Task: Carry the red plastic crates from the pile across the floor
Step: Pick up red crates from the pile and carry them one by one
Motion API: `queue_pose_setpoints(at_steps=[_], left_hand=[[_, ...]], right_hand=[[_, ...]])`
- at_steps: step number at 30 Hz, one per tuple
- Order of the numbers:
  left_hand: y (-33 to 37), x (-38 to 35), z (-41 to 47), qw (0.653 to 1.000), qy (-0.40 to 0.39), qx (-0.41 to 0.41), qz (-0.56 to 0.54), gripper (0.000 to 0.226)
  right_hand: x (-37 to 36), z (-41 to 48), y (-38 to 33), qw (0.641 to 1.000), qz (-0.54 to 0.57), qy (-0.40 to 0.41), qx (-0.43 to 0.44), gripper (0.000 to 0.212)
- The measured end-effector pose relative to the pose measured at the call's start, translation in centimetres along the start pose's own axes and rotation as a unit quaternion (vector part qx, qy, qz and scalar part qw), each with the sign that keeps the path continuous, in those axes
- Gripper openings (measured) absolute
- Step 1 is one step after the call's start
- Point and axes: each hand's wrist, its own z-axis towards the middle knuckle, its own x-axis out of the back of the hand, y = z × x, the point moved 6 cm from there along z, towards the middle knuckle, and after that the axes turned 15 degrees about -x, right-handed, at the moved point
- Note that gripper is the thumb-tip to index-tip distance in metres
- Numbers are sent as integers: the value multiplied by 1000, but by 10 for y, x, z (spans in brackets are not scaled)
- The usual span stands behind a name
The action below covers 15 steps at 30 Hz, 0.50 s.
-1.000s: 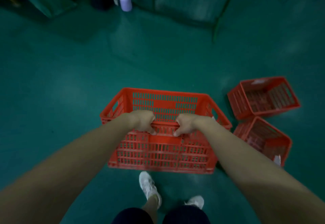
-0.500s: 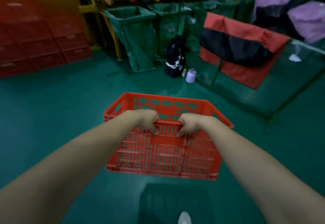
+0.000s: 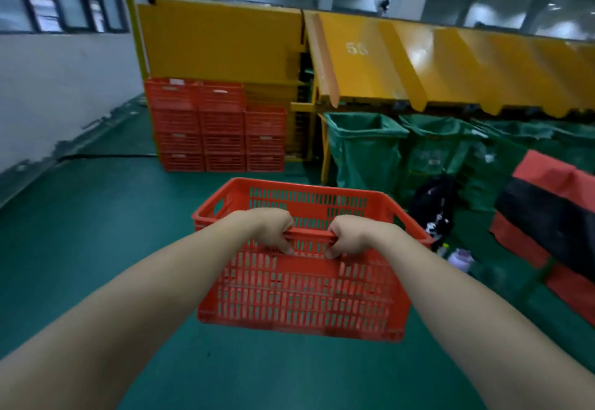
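Stretching across the lower view, the green floor (image 3: 96, 248) runs to a long yellow chute (image 3: 418, 61) at the far side. Against it stands a stack of red crates (image 3: 219, 126), with green sacks (image 3: 363, 148) open beneath the chute to the right. One red crate (image 3: 302, 297) is held clear of the floor, well apart from the stack. The left hand (image 3: 269, 227) and right hand (image 3: 352, 235) grip its near rim side by side, fingers (image 3: 283, 245) clenched over the edge.
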Motion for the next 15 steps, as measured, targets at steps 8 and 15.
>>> queue_pose_setpoints(at_steps=[8, 15], left_hand=[[-83, 55, 35, 994, 69, 70, 39, 35], [-203, 102, 89, 988, 114, 85, 57, 27]], right_hand=[[71, 99, -34, 992, -80, 77, 65, 31], [134, 219, -79, 984, -103, 111, 88, 24]])
